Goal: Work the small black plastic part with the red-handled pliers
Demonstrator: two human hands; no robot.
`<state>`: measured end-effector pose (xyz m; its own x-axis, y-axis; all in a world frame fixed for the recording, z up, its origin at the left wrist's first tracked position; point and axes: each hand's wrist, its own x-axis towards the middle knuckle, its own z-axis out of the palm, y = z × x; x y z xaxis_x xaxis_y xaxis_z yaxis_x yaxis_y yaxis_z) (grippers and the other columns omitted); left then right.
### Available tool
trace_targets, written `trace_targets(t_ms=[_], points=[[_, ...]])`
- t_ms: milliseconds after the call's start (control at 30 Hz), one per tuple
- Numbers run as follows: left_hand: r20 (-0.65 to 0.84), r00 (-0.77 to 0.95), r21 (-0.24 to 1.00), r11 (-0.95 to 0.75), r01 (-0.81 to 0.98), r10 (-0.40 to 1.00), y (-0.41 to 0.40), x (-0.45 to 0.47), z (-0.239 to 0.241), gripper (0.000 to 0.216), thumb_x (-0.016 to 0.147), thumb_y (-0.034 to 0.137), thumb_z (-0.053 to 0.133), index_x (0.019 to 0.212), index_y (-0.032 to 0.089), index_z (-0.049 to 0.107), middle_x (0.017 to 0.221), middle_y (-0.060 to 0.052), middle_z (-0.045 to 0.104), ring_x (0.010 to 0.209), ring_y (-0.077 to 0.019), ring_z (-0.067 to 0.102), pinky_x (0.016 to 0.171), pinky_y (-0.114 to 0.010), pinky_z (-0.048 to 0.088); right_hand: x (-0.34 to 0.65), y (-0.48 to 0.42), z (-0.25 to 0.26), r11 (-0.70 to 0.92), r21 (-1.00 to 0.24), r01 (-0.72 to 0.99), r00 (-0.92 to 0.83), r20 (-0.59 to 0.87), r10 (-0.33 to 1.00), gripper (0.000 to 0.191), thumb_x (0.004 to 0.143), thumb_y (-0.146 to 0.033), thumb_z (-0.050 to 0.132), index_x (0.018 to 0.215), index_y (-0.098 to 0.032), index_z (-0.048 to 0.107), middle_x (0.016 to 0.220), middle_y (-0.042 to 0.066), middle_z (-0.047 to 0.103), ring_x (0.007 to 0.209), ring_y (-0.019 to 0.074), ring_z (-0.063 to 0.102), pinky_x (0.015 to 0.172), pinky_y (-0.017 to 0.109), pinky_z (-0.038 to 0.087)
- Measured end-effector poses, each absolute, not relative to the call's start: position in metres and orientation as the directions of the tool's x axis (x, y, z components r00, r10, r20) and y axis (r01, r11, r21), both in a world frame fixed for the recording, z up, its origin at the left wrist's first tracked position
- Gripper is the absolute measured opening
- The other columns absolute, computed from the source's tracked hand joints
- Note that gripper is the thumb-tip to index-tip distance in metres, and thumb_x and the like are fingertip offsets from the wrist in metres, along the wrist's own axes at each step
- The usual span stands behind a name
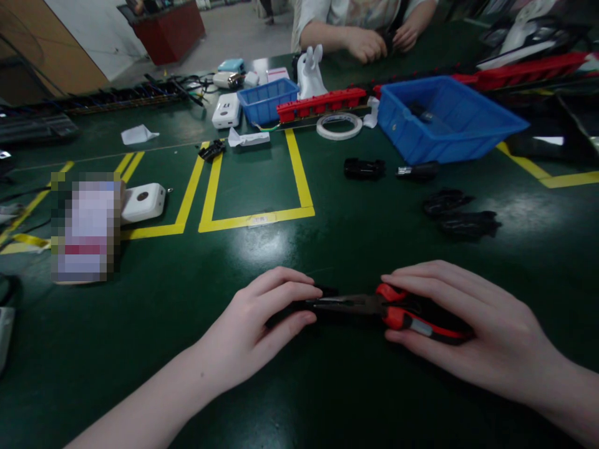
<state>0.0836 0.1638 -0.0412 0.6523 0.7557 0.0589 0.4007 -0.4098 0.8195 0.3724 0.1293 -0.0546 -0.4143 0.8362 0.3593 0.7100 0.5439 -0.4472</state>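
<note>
My right hand (472,324) is wrapped round the red and black handles of a pair of needle-nose pliers (397,312). The jaws point left and look closed or nearly so. At their tips my left hand (266,312) is closed, thumb opposite fingers, around something dark that the fingers mostly hide. Beyond the pliers lie several black plastic-looking parts: two crumpled-looking pieces (468,222) at the right, a short black piece (364,168), and a black piece with a silver end (418,171).
Farther back stand a large blue bin (449,125) with dark items inside and a smaller blue bin (269,103). A tape roll (339,126) lies between them. At left are a blurred-out phone (88,231) and a white device (144,202). Another person's hands (367,45) work across the table.
</note>
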Motion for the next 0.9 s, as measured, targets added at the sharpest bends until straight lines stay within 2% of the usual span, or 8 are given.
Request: trace_targets(t_ms=[300,900], points=[[0.076,0.656,0.792,-0.446,0.417,0.751,0.1634,0.0830,-0.0430,0.025,0.096,0.022,0.055,0.119,0.021,0.064,0.122,-0.008,0.064,0.113,-0.0207,0.061,0.096,-0.037,0.055,0.3735,0.1281,-0.0555,0.561,-0.421,0.713,-0.424,0.379,0.823,0.043,0.081,-0.036,0.071,0.122,-0.027,0.062,0.107,0.006,0.071,0.093,0.0246,0.069,0.077,0.038,0.059],[0.066,0.670,0.775,-0.461,0.433,0.740,0.1639,0.0834,-0.0422,0.024,0.096,0.024,0.056,0.119,0.021,0.063,0.119,-0.007,0.066,0.110,-0.0206,0.062,0.094,-0.036,0.054,0.3746,0.1284,-0.0593,0.552,-0.467,0.691,-0.413,0.372,0.831,0.044,0.081,-0.036,0.071,0.123,-0.029,0.061,0.106,0.006,0.071,0.091,0.0257,0.070,0.079,0.041,0.060]])
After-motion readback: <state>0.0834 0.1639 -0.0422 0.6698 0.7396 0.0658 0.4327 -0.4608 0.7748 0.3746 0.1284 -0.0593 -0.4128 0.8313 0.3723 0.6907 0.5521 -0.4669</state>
